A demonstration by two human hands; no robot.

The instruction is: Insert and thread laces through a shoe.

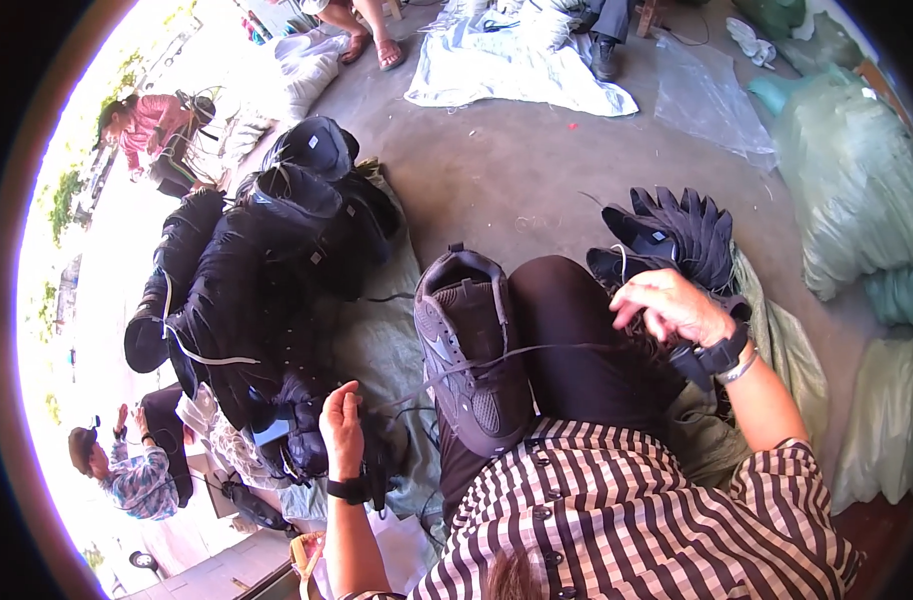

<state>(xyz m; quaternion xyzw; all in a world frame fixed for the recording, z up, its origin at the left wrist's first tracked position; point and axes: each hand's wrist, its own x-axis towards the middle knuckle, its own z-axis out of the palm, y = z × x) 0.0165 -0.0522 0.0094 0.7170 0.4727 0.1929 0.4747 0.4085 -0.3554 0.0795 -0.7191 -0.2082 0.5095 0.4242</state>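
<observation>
A dark grey and black sneaker (pixel 469 352) rests on my lap, its toe pointing toward me and its opening away. From its eyelets a thin dark shoelace (pixel 562 347) is drawn out to both sides. At the left, my left hand (pixel 343 425) has its fingers pressed together where one lace end reaches it. Over my right thigh, my right hand (pixel 672 308) is curled, with the other lace end running in under its fingers. The exact pinch is hidden in both hands.
Many black shoes (pixel 242 265) are heaped at my left on a greenish sheet. A row of nested black shoes (pixel 687 230) lies beyond my right hand. Large pale green sacks (pixel 857 190) stand at the right. Other people (pixel 152 130) sit at the left and far side.
</observation>
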